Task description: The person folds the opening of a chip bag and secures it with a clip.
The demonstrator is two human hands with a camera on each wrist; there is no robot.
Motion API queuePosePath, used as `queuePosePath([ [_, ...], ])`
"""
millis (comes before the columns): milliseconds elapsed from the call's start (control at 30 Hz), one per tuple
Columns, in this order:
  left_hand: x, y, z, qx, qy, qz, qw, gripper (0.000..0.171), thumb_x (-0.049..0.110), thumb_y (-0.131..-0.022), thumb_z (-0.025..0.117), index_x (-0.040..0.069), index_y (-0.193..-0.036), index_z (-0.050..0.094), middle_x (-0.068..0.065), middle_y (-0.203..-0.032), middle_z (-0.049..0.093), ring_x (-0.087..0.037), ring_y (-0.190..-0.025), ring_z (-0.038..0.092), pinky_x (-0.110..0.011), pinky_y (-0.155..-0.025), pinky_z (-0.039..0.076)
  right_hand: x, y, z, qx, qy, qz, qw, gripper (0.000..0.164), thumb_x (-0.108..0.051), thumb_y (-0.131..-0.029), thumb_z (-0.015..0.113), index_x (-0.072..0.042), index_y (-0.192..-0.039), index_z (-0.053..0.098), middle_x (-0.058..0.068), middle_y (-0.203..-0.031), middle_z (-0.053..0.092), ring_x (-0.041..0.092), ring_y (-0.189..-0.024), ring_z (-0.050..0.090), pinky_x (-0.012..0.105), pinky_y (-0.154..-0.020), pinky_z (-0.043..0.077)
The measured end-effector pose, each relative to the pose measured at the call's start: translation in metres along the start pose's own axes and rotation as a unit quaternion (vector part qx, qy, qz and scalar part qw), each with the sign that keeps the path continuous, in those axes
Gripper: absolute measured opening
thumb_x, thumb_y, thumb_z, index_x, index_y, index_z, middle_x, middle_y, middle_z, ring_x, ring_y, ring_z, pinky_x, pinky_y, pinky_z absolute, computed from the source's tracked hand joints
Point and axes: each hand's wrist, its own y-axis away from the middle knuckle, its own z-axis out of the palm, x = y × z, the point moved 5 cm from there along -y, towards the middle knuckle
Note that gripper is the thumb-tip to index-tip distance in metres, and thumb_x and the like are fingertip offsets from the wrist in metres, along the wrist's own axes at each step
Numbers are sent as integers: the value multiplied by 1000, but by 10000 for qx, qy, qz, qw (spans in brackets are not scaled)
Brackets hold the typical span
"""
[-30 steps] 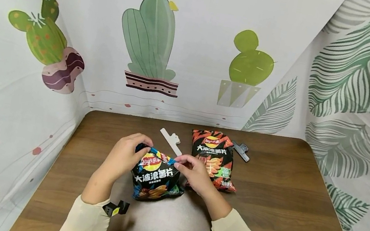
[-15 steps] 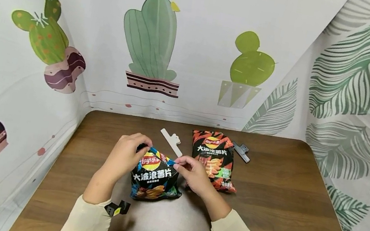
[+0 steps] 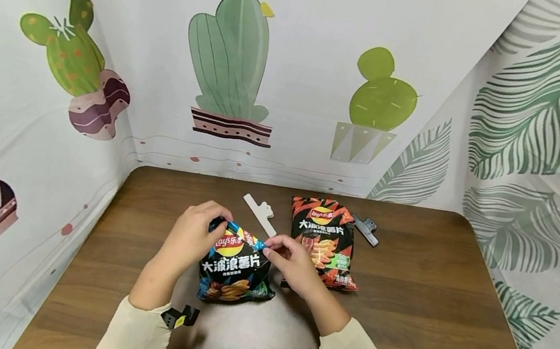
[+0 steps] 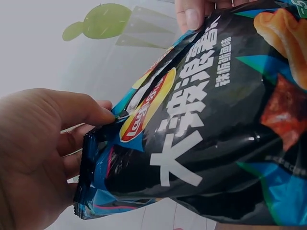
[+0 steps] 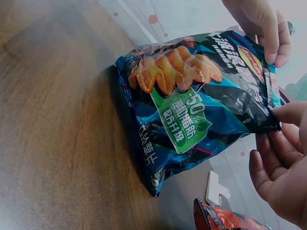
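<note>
A black and blue bag of potato chips (image 3: 236, 272) is held at its top edge, which looks folded over, by both hands. My left hand (image 3: 194, 234) pinches the top left corner between thumb and fingers. At the top right corner, my right hand (image 3: 295, 263) pinches the edge. In the left wrist view, the left thumb presses on the fold while the fingers of the left hand (image 4: 43, 139) lie behind the bag. In the right wrist view, the bag's bottom end is near the wooden table; whether it touches cannot be told.
Just behind the bag lies a white clip (image 3: 259, 214). A red and black chip bag (image 3: 324, 243) lies right of it, with a dark grey clip (image 3: 365, 231) by its upper right side. The wooden table (image 3: 437, 299) ends at a cactus-printed cloth backdrop (image 3: 307, 80).
The blue and black bag's lower end has shifted slightly left. The left hand has moved a touch to the right, and both hands keep their hold on the top edge.
</note>
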Motion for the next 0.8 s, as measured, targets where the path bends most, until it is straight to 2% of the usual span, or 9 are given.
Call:
queuePosePath([
  [300,2,1,-3,52,64,-32,10000,9,5,-90,68,12,-94,73,-4,-99,73,-26,-92,68,-49,-94,51,-3,-2,0,129,-21,-73,9999,19,-12,-103,57,0,-114,68,18,-113,69,8,-96,60,23,-85,49],
  [433,0,1,-2,74,50,-27,10000,9,6,-90,68,12,-94,73,-3,-99,73,-24,-91,68,-49,-93,52,-3,-4,-2,190,56,-112,9997,22,-13,-105,54,1,-114,68,18,-119,70,12,-104,61,24,-89,49],
  [567,-2,1,-1,108,38,-28,9999,10,5,-89,68,13,-93,73,-2,-98,72,-24,-90,67,-48,-92,52,-1,-8,-3,176,24,-163,9997,24,-12,-106,51,4,-115,67,20,-118,70,24,-110,64,41,-99,52],
  [667,-2,1,-2,107,36,-41,9999,10,5,-88,68,12,-92,73,-2,-97,72,-23,-89,67,-47,-91,53,0,-11,-3,154,-53,-200,9997,25,-10,-106,49,6,-116,65,23,-116,70,30,-111,66,56,-102,49],
  [800,-3,1,-2,92,27,-87,9999,10,6,-88,67,12,-92,73,-2,-98,72,-24,-89,66,-48,-92,52,5,-15,-5,72,-150,-139,9998,26,-8,-106,49,9,-121,62,26,-118,67,33,-112,64,60,-103,46],
])
